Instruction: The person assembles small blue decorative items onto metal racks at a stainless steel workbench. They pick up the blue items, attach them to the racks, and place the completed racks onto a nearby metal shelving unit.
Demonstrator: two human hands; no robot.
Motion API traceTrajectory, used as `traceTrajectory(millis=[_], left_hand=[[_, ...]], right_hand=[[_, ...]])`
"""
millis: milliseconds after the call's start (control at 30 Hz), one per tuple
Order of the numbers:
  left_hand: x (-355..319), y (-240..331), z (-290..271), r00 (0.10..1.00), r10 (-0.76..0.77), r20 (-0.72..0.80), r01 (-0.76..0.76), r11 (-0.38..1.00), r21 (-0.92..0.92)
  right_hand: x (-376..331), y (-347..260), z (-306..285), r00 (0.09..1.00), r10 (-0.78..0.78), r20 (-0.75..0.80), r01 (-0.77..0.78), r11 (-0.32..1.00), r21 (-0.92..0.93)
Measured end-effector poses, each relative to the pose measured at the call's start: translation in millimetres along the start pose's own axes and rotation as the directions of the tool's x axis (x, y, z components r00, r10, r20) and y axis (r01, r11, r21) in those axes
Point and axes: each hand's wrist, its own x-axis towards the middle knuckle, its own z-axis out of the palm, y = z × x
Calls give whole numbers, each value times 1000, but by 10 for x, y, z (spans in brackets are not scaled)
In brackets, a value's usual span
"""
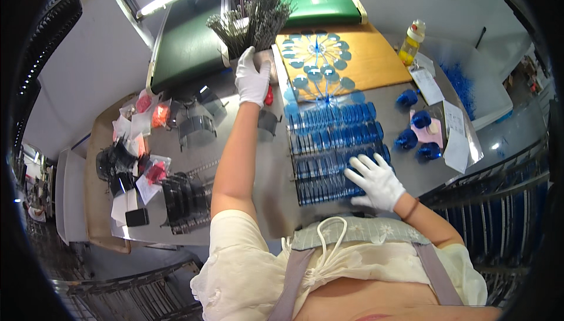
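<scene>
My left hand, in a white glove, reaches far across the metal table and grips the base of a bundle of thin grey metal rods that fans upward. My right hand, also gloved, rests with spread fingers on rows of blue lenses laid in lines on the table near me. A round blue plastic sprue with lenses on its spokes lies beyond the rows on an orange board.
Dark lens pieces and small bags with red parts lie at the left. Blue cup-shaped parts and papers sit at the right, a yellow bottle behind them. A green conveyor belt runs at the back. Metal racks stand on both sides.
</scene>
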Motion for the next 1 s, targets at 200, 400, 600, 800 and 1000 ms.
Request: traceTrajectory(millis=[200,400,600,800,1000], left_hand=[[851,-166,220,989,-23,145,-21,955,295],[1028,-256,429,991,114,76,-137,832,538],[1117,-379,144,955,273,114,-277,692,667],[1317,-231,-433,871,455,187,-428,513,744],[1223,465,-993,760,646,66,-477,486,732]], right_hand=[[-121,16,31,988,138,69,-139,990,21],[-223,270,-15,989,132,-63,-132,991,7],[-330,279,77,987,-157,23,157,988,-5],[-373,300,132,994,47,-102,-53,997,-58],[-256,418,110,971,66,-230,-72,997,-16]])
